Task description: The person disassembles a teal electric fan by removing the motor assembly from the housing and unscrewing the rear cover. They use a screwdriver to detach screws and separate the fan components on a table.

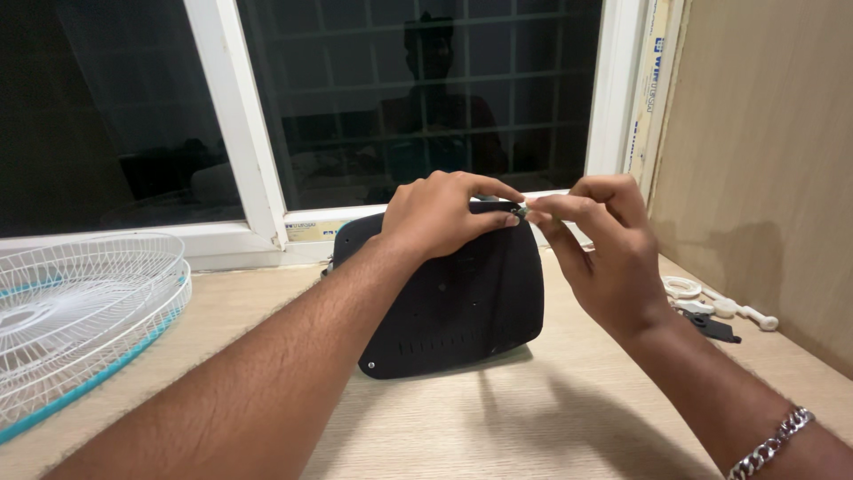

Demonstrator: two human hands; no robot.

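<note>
your left hand grips the top edge of a black panel that stands tilted on the wooden counter in front of the window. your right hand pinches something small at the panel's top right corner; it is too small to make out. a white fan guard lies at the left, and small white parts lie at the right, near the wall.

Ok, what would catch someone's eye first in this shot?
Both hands, the left hand and right hand, meet at the top edge of a black plastic panel standing on the wooden table. At far left lies a white fan grille.
</note>
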